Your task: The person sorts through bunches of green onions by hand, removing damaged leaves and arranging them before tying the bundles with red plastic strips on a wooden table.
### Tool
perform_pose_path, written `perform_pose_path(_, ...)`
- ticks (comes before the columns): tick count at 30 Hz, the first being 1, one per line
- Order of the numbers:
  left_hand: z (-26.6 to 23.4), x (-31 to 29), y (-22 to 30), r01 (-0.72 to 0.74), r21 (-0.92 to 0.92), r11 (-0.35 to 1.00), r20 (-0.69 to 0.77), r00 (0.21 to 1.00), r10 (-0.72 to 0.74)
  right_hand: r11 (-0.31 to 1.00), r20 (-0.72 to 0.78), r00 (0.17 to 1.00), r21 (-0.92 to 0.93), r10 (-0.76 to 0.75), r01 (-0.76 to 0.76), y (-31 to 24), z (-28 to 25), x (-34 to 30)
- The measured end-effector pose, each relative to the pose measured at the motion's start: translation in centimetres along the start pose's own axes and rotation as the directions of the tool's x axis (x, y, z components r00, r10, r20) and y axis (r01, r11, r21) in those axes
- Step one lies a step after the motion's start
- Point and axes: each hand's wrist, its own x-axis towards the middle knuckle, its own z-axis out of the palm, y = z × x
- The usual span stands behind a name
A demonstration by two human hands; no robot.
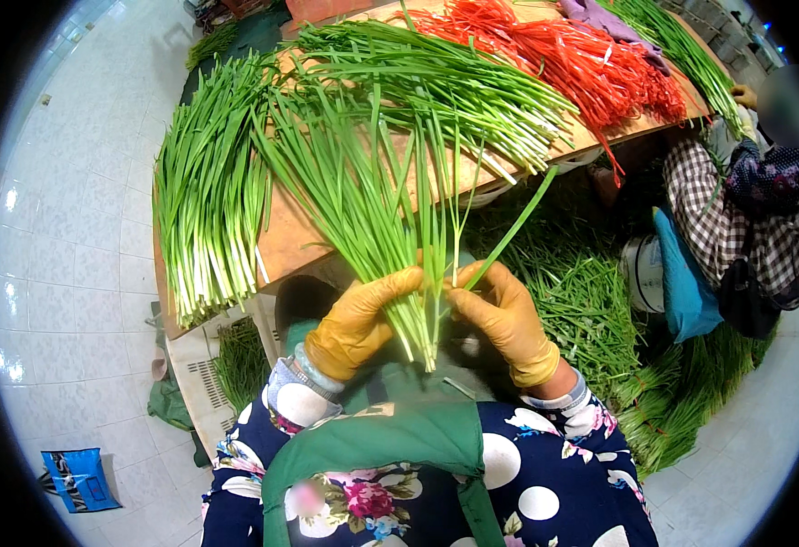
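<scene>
no readable text, pale marks on blue packet, too small

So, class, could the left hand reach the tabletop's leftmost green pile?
Probably yes: nothing blocks the pile at its stem ends, though the left hand holds a bunch it might need to release.

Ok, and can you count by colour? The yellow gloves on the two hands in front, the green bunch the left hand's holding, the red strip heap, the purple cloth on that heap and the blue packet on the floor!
Yellow gloves: 2
Green bunch: 1
Red strip heap: 1
Purple cloth: 1
Blue packet: 1
Total: 6
</scene>
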Motion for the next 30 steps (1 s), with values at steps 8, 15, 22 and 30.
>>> perform_pose_path(8,-0.2,0.3,0.4,0.089,0.068,0.994,0.058,0.994,-0.093,0.979,0.028,0.981,-0.078,0.191,-0.188,-1.3,1.0,0.3)
perform_pose_path(15,-0.8,0.8,-0.3,0.042,0.078,0.996,0.01,0.999,-0.043,0.993,-0.023,0.999,-0.118,-0.032,0.029,0.4,1.7,1.1)
perform_pose_path(22,-0.6,0.4,-0.2,0.019,0.118,0.993,-0.018,1.0,-0.017,0.997,-0.099,0.993,-0.043,0.057,-0.061,0.9,1.9,2.4)
perform_pose_path(30,-0.4,0.6,-0.4,0.006,0.137,0.99,-0.077,0.997,0.005,0.994,0.017,0.994,0.021,0.106,-0.107,-1.0,0.5,1.7)
